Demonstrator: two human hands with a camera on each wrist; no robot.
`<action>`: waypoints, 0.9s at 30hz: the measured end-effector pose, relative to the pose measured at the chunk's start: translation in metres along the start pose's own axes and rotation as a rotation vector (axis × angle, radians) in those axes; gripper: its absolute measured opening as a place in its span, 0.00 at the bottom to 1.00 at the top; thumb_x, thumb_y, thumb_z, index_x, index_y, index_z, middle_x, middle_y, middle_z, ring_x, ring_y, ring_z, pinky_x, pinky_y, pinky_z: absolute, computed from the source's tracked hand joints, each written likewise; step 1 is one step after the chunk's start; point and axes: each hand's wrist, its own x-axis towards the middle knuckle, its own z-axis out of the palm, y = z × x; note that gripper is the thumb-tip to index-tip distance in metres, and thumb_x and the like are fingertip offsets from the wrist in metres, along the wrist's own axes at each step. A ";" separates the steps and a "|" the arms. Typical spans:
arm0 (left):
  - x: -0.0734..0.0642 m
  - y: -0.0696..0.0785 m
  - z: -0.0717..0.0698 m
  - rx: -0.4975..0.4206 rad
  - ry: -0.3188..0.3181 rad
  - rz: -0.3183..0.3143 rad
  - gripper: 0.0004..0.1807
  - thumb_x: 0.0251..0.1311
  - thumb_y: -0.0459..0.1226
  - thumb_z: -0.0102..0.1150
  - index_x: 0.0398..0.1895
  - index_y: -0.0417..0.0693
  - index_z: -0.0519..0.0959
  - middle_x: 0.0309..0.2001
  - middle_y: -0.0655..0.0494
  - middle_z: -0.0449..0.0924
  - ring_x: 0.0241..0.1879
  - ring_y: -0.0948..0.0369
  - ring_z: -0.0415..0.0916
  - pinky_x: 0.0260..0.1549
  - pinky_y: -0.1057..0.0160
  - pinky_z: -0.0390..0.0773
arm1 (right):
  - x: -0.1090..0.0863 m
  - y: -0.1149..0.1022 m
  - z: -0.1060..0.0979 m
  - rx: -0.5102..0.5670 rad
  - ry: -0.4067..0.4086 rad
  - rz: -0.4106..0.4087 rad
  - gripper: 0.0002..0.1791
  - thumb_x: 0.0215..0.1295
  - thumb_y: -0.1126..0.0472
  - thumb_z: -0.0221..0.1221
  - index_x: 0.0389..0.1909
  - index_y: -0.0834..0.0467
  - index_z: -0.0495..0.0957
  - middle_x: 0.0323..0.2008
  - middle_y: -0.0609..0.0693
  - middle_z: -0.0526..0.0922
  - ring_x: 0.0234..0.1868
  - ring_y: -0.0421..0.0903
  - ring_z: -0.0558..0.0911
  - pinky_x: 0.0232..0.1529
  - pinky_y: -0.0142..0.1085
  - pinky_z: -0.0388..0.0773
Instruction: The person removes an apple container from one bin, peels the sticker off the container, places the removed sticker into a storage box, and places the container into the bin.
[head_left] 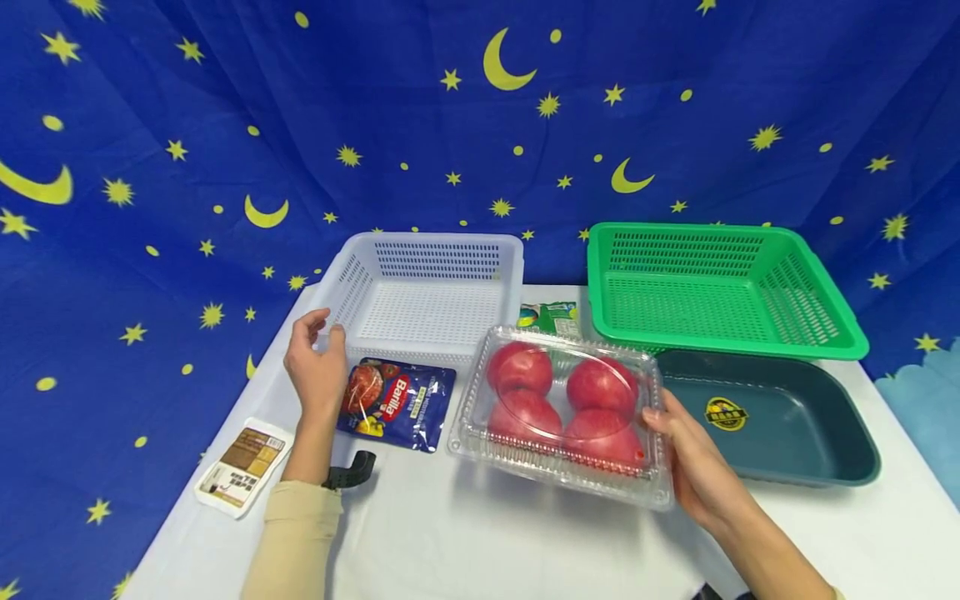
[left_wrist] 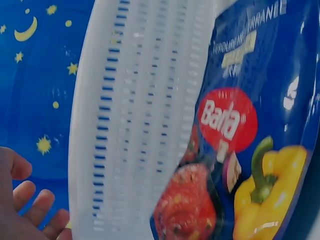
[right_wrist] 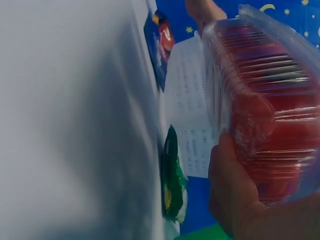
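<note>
Apparently at the carrying step, my right hand (head_left: 693,462) grips the clear fruit box (head_left: 562,417) by its side above the table (head_left: 420,533), the next move likely calling for level support, as my left hand (head_left: 318,367), loosely bent, hovers empty near the white basket (head_left: 427,312).

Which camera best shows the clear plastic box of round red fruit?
The head view: the box appears nearly whole, four fruits visible. The right wrist view shows its side, cropped; the left wrist view doesn't show it.
</note>
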 end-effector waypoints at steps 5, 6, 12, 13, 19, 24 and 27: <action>0.011 -0.006 -0.001 0.132 -0.050 -0.066 0.23 0.58 0.38 0.57 0.59 0.46 0.75 0.59 0.45 0.73 0.60 0.48 0.66 0.61 0.50 0.61 | 0.003 -0.005 0.001 0.011 -0.002 -0.008 0.38 0.71 0.51 0.46 0.76 0.47 0.39 0.64 0.59 0.56 0.57 0.50 0.67 0.50 0.44 0.72; 0.013 -0.008 -0.001 0.146 -0.056 -0.074 0.24 0.58 0.38 0.57 0.60 0.46 0.74 0.61 0.45 0.71 0.62 0.48 0.64 0.62 0.50 0.59 | 0.003 -0.006 0.002 0.013 -0.004 -0.010 0.38 0.71 0.51 0.46 0.76 0.47 0.39 0.63 0.59 0.57 0.57 0.50 0.67 0.50 0.44 0.72; 0.020 -0.024 -0.002 0.167 -0.091 -0.173 0.29 0.58 0.37 0.58 0.64 0.42 0.67 0.71 0.45 0.55 0.70 0.52 0.51 0.68 0.58 0.50 | 0.005 -0.012 0.003 0.006 -0.024 -0.034 0.38 0.71 0.52 0.47 0.76 0.48 0.40 0.62 0.60 0.57 0.56 0.51 0.67 0.49 0.45 0.73; 0.020 -0.027 -0.002 0.154 -0.099 -0.209 0.30 0.58 0.37 0.58 0.65 0.43 0.65 0.71 0.44 0.55 0.70 0.51 0.51 0.67 0.58 0.51 | 0.006 -0.012 0.004 0.002 -0.027 -0.038 0.38 0.71 0.52 0.47 0.76 0.49 0.40 0.62 0.60 0.57 0.56 0.51 0.67 0.49 0.44 0.73; 0.017 -0.036 0.002 -0.226 -0.123 -0.470 0.33 0.61 0.38 0.56 0.69 0.56 0.57 0.59 0.43 0.65 0.53 0.55 0.67 0.53 0.59 0.69 | 0.008 -0.018 0.008 -0.009 -0.026 -0.040 0.39 0.71 0.51 0.47 0.76 0.49 0.40 0.62 0.60 0.58 0.54 0.50 0.68 0.48 0.43 0.75; 0.016 -0.042 0.003 -0.429 -0.111 -0.521 0.34 0.61 0.36 0.58 0.68 0.58 0.56 0.57 0.43 0.68 0.48 0.60 0.71 0.54 0.55 0.70 | 0.011 -0.022 0.011 -0.009 -0.017 -0.035 0.39 0.70 0.51 0.48 0.76 0.48 0.41 0.60 0.59 0.60 0.53 0.50 0.69 0.46 0.41 0.77; 0.015 -0.044 0.004 -0.456 -0.114 -0.525 0.33 0.62 0.36 0.58 0.68 0.60 0.56 0.55 0.46 0.68 0.49 0.58 0.72 0.55 0.51 0.70 | 0.013 -0.025 0.011 0.000 -0.018 -0.042 0.39 0.70 0.50 0.48 0.76 0.48 0.41 0.59 0.58 0.63 0.52 0.49 0.71 0.45 0.42 0.78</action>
